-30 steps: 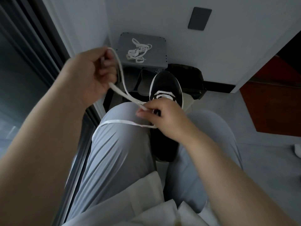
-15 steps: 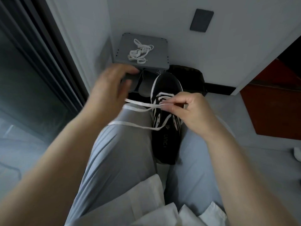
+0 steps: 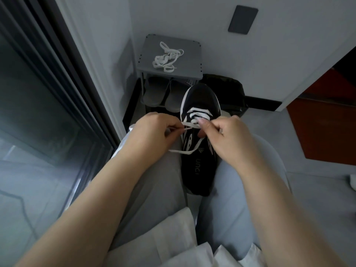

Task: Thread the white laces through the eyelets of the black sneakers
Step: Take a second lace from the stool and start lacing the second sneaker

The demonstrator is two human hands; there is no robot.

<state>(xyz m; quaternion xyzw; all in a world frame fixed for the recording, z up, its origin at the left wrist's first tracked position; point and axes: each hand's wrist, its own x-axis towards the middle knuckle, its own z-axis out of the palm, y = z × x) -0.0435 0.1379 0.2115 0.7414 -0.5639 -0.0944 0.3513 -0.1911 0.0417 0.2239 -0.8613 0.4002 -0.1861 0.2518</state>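
Sneaker (image 3: pixel 199 170) lies between the person's knees, toe pointing away. Lace (image 3: pixel 200 115) crosses the front eyelets; a loose length trails over the left thigh. Left hand (image 3: pixel 154 132) pinches one lace end. Right hand (image 3: pixel 229 135) pinches the lace at the shoe's throat. Second lace (image 3: pixel 167 56) lies heaped on the shelf (image 3: pixel 190 54).

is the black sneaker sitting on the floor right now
No, the black sneaker rests on the person's lap, wedged between the thighs with its toe pointing away.
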